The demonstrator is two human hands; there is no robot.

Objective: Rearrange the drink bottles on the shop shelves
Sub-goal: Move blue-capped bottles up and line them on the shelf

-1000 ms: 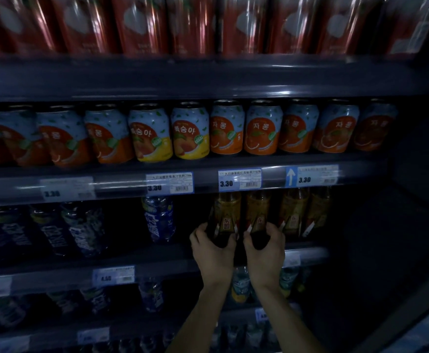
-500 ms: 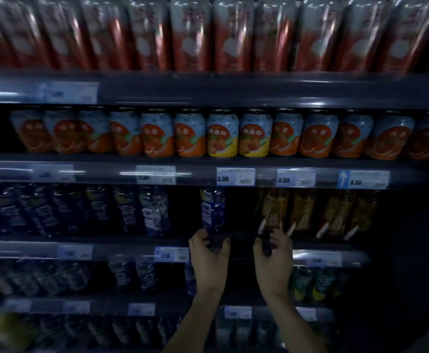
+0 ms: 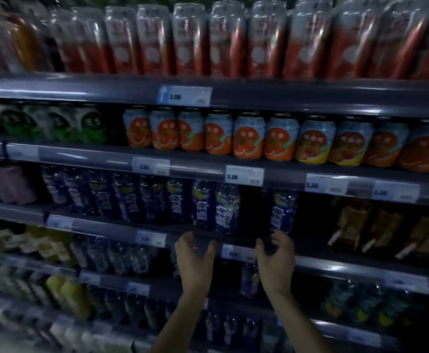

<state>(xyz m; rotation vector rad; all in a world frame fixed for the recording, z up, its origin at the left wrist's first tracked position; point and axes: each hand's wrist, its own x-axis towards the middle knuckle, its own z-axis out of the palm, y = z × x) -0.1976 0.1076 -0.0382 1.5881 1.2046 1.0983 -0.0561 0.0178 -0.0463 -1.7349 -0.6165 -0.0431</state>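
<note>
A row of dark blue drink bottles (image 3: 129, 197) stands on the third shelf (image 3: 335, 268). My left hand (image 3: 195, 258) cups the base of a blue bottle (image 3: 202, 205) near the right end of that row. My right hand (image 3: 276, 258) grips the base of a lone blue bottle (image 3: 283, 210) that stands apart to the right. A dark gap lies between these two bottles. Both bottles are upright and their bases are hidden behind my fingers.
Amber bottles (image 3: 386, 228) fill the same shelf to the right. Orange-labelled cans (image 3: 249, 138) sit one shelf up, with tall red cans (image 3: 228, 39) above them. Price tags (image 3: 244, 175) line the shelf edges. Lower shelves hold more bottles, blurred and dim.
The view has swung left along the shelves. Both hands left the amber bottles and now hold the bases of blue bottles, and they are further apart than before.
</note>
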